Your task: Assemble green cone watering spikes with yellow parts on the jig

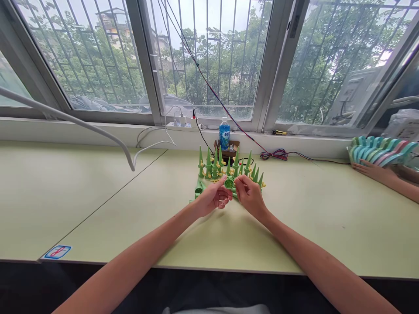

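My left hand [214, 197] is closed round a green plastic piece [229, 183] whose round hollow end faces me. Against the right side of that piece, my right hand [250, 195] has its fingers pinched together; whether they grip its rim or a small part is too fine to make out. Just behind both hands stand several pointed green cones [208, 163] with small yellow parts on them. Loose green pieces [198, 187] lie beside my left hand, partly hidden by it.
A blue bottle [224, 135] and a small brown box [234, 146] stand by the windowsill. Coiled cable [275, 154] lies to their right. A white cable [98, 126] hangs at the left. Another person's hand [373, 170] touches a stack of pastel pieces [381, 150] at far right.
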